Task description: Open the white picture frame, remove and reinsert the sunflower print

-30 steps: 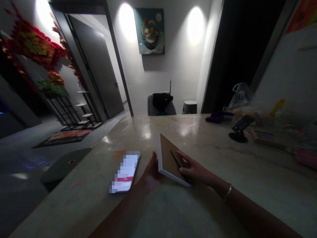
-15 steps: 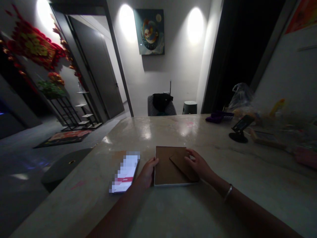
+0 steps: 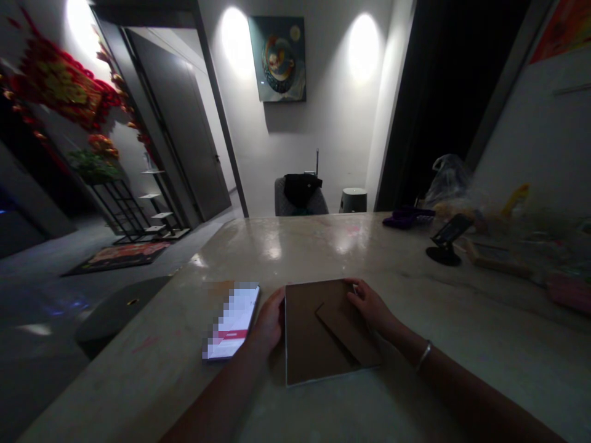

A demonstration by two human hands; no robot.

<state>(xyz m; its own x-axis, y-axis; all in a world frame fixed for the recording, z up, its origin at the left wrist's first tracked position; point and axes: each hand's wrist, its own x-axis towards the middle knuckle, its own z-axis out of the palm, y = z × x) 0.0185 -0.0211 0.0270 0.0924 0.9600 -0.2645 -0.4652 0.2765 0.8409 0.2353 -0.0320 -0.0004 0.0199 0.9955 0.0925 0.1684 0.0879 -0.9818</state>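
A photo frame (image 3: 302, 335) with a brown backing, thin white edges and a folding stand flap (image 3: 344, 335) is between my hands, back side towards me. My left hand (image 3: 273, 317) grips its left edge, the fingers partly hidden behind it. At the upper right corner, my right hand (image 3: 369, 303) is closed around the edge, fingers over the top and side. The frame appears tilted, its near edge closer to me. Left of it, a lit phone (image 3: 233, 323) with a blurred-out screen lies on the table, close to my left wrist.
The pale marble table (image 3: 305, 246) spans the view. On its right stand a black phone stand (image 3: 447, 243), a purple item (image 3: 406, 218), a clear plastic bag (image 3: 447, 178) and a pink item (image 3: 567, 289). A stool (image 3: 122, 307) is at the left; a grey chair (image 3: 318, 203) stands beyond the far edge.
The photo frame has tipped, its near edge coming closer to me so it looks taller. My left hand has shifted slightly left and its thumb no longer shows on the backing.
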